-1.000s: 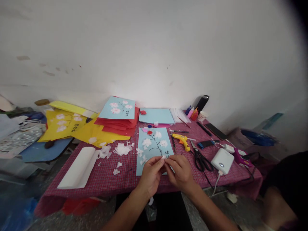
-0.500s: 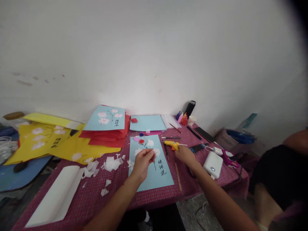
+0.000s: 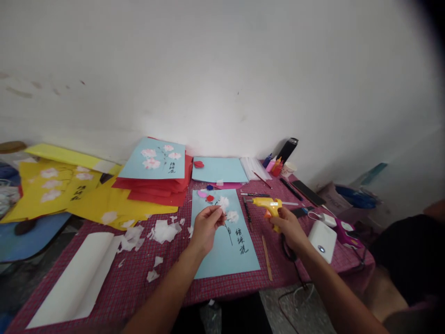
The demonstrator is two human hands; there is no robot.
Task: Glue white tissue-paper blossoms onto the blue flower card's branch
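Note:
In my right hand (image 3: 290,227) is a yellow hot glue gun (image 3: 267,202), gripped by its handle, with a clear glue stick poking from its back and the nozzle pointing left. My left hand (image 3: 208,227) is pinched closed over the light-blue sheet (image 3: 225,262); whatever lies between its fingertips is too small to make out. That sheet carries white paper blossoms (image 3: 232,216), drawn dark stems and black brush characters (image 3: 240,241). Red, pink and dark-blue bits, among them a red piece (image 3: 210,198), lie at its top.
Torn white tissue scraps (image 3: 165,231) and a folded white sheet (image 3: 74,278) lie left. Behind are red sheets (image 3: 163,195) topped by a finished blue picture (image 3: 153,160). Right are a wooden stick (image 3: 267,257), paint bottles (image 3: 277,167), a black flask (image 3: 288,150), a white power bank (image 3: 322,241) and a seated person (image 3: 406,250).
My right hand has lifted the glue gun off the table, and its cord now hangs below. The left hand stays pinched over the blue sheet. The view has shifted slightly.

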